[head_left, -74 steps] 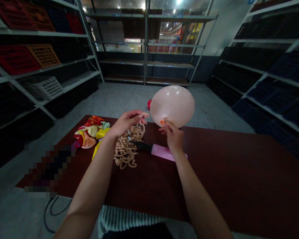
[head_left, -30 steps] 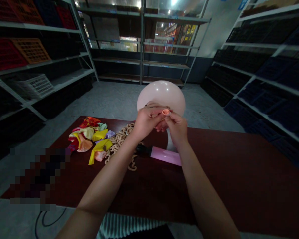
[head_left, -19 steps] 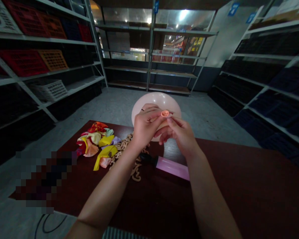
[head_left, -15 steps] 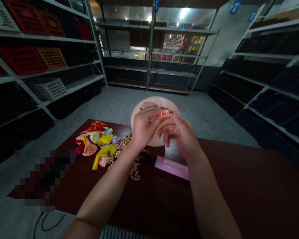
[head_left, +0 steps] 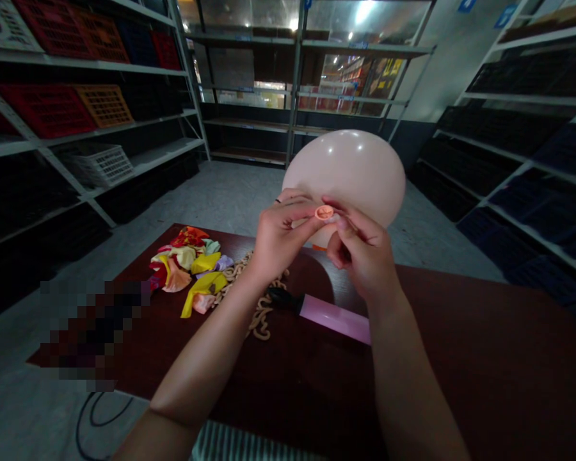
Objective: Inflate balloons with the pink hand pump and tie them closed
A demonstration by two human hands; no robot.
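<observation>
An inflated peach-pink balloon (head_left: 344,182) rises behind my hands, its rolled orange-pink lip (head_left: 324,212) pinched between them. My left hand (head_left: 282,232) grips the neck between thumb and fingers. My right hand (head_left: 361,246) pinches the same neck from the other side. Below them, a pink hand pump (head_left: 335,318) with a black nozzle lies on the dark red table (head_left: 465,365). A tan chain of linked balloons (head_left: 258,320) lies partly beneath my left forearm. A heap of deflated balloons (head_left: 186,269) in red, yellow, peach and lilac sits further left.
Metal shelving surrounds the table, with red and orange crates (head_left: 104,105) and a white basket (head_left: 98,165) at left and dark crates (head_left: 509,153) at right. Grey floor lies beyond the table. A black cable (head_left: 100,416) runs on the floor at lower left.
The balloon now stands higher and looks larger behind my hands. My hands have spread slightly, and the view has shifted a little.
</observation>
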